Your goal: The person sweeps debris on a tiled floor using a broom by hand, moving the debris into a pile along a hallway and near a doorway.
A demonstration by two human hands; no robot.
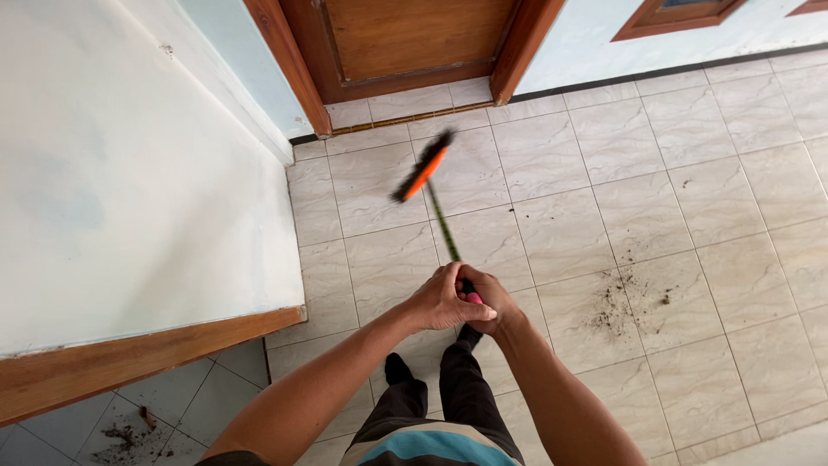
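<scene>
A broom with an orange and black head [422, 167] and a thin green-striped handle [444, 226] points away from me over the pale floor tiles. The head is blurred, near a wooden door. Both my hands grip the pink end of the handle in front of my waist: my left hand [442, 299] wraps over the top, my right hand [493, 304] closes around it from the right. A patch of dark dirt [623, 299] lies on the tiles to the right of my hands.
A white wall [129, 173] with a wooden edge stands at my left. A closed wooden door [405, 39] is ahead. More dirt [129, 431] lies on grey tiles at the lower left. My legs and feet [397, 369] are below my hands.
</scene>
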